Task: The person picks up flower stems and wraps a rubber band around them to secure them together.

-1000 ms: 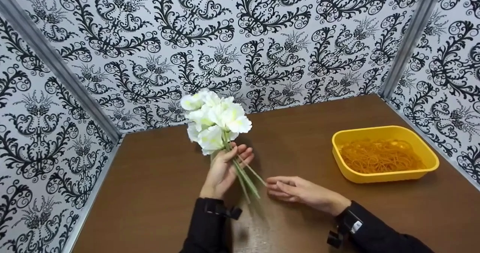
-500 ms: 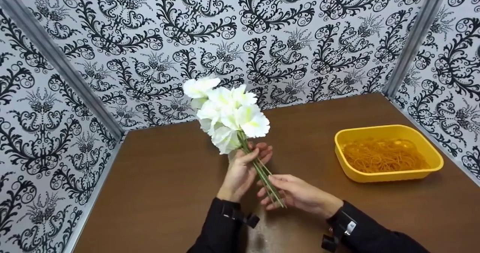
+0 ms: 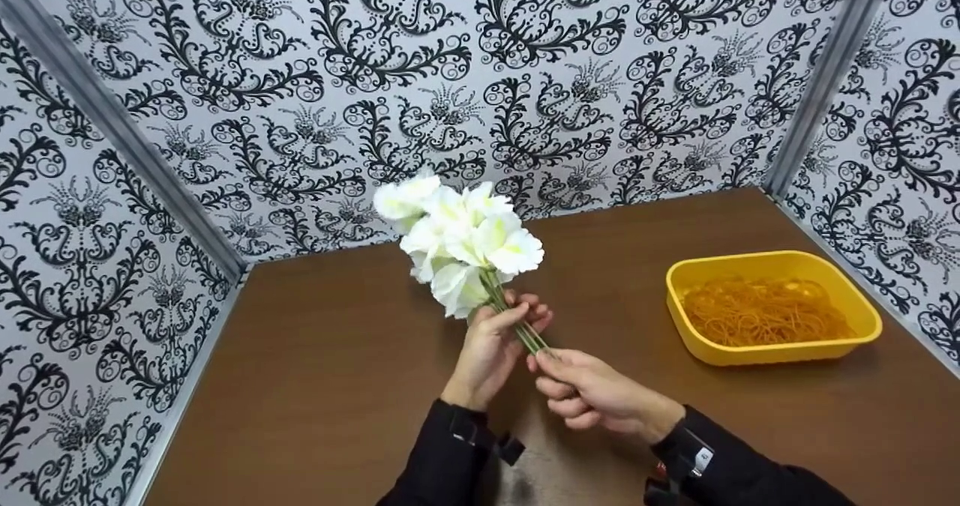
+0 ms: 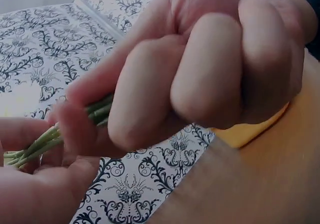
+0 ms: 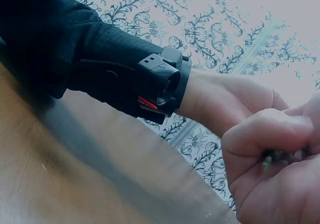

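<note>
A bunch of white artificial flowers (image 3: pixel 469 240) with yellow-green centres is held tilted over the table in the head view, blooms toward the upper left. My left hand (image 3: pixel 491 348) holds the green stems just under the blooms, its thumb across them. Lower down, my right hand (image 3: pixel 600 393) grips the same stems with curled fingers. In the left wrist view, green stems (image 4: pixel 45 141) run from the left palm (image 4: pixel 40 191) into the curled right hand (image 4: pixel 205 69). Cut stem ends (image 5: pixel 266 163) show inside the right hand (image 5: pixel 280 189) in the right wrist view; the blooms are hidden there.
A yellow plastic tub (image 3: pixel 772 352) filled with tan rubber bands (image 3: pixel 765 311) stands at the right on the brown table (image 3: pixel 315 386). Patterned black-and-white panels (image 3: pixel 420 79) enclose the back and sides.
The bunch and left hand have moved right. The right hand, first beside the stem ends with loose fingers, has come onto the stems and curled round them. The splayed stems are now gathered together.
</note>
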Demonstrator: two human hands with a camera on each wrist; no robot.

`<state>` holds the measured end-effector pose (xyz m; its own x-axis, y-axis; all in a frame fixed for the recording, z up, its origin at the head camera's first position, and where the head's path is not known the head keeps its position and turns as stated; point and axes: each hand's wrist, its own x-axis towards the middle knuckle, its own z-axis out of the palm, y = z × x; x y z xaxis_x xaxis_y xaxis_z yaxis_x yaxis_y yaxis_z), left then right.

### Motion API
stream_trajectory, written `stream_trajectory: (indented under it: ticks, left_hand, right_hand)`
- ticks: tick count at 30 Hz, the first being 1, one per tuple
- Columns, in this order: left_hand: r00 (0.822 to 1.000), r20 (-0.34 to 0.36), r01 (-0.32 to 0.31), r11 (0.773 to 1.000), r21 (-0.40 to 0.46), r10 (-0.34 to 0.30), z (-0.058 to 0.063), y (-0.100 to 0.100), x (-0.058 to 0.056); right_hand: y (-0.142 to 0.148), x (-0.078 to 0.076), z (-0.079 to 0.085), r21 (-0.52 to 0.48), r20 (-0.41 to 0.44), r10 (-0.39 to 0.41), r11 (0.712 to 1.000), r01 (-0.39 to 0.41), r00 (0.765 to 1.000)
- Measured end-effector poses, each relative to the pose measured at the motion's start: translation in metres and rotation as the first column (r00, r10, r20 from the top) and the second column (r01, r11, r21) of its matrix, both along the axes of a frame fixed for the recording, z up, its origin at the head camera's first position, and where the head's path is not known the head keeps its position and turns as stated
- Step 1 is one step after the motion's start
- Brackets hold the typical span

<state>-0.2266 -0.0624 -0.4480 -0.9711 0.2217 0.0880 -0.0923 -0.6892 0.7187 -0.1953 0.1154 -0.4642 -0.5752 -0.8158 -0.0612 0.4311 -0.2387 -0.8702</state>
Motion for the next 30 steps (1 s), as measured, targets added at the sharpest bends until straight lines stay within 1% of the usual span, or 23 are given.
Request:
stream_trajectory:
  ticks: [3, 5, 7, 9, 10, 12, 14, 16, 20, 24, 27, 30]
  left_hand:
    - [0.996, 0.081, -0.037, 0.997, 0.063, 0.032, 0.0, -0.002, -0.002]
    - [0.989, 0.144, -0.063, 0.991, 0.118, 0.046, 0.001, -0.004, -0.003]
    - [0.981, 0.191, -0.071, 0.981, 0.183, 0.036, 0.002, -0.006, -0.003]
    - [0.977, 0.212, -0.037, 0.962, 0.269, -0.021, 0.003, -0.008, -0.002]
    - [0.975, 0.216, -0.014, 0.95, 0.313, -0.057, 0.004, -0.009, -0.002]
    - [0.97, 0.21, 0.033, 0.918, 0.395, -0.125, 0.005, -0.01, 0.0]
    - [0.966, 0.197, 0.065, 0.89, 0.452, -0.17, 0.008, -0.011, 0.001]
    - [0.967, 0.183, 0.073, 0.882, 0.466, -0.176, 0.012, -0.012, 0.003]
    - [0.97, 0.175, 0.072, 0.883, 0.463, -0.171, 0.019, -0.014, 0.006]
    - [0.967, 0.185, 0.068, 0.88, 0.471, -0.173, 0.023, -0.015, 0.009]
    - [0.966, 0.2, 0.056, 0.885, 0.462, -0.165, 0.024, -0.015, 0.01]
    - [0.966, 0.211, 0.038, 0.891, 0.452, -0.148, 0.026, -0.017, 0.01]
  right_hand:
    - [0.0, 0.002, 0.002, 0.0, 0.013, 0.039, 0.999, -0.039, 0.999]
    - [-0.001, 0.004, 0.002, -0.005, 0.025, 0.066, 0.998, -0.066, 0.997]
    - [-0.003, 0.006, 0.001, -0.027, 0.042, 0.093, 0.995, -0.092, 0.995]
    - [-0.004, 0.009, 0.0, -0.056, 0.055, 0.117, 0.992, -0.114, 0.992]
    - [-0.005, 0.011, 0.0, -0.075, 0.063, 0.129, 0.989, -0.124, 0.99]
    - [-0.007, 0.014, -0.001, -0.113, 0.08, 0.151, 0.983, -0.142, 0.985]
    - [-0.009, 0.017, -0.002, -0.141, 0.093, 0.167, 0.978, -0.154, 0.982]
    - [-0.01, 0.02, -0.001, -0.159, 0.105, 0.178, 0.974, -0.16, 0.978]
    - [-0.013, 0.026, 0.001, -0.17, 0.116, 0.188, 0.971, -0.167, 0.975]
    - [-0.015, 0.03, 0.004, -0.166, 0.136, 0.196, 0.971, -0.173, 0.971]
    - [-0.015, 0.032, 0.006, -0.166, 0.151, 0.198, 0.971, -0.172, 0.969]
    - [-0.014, 0.034, 0.008, -0.176, 0.143, 0.216, 0.966, -0.19, 0.966]
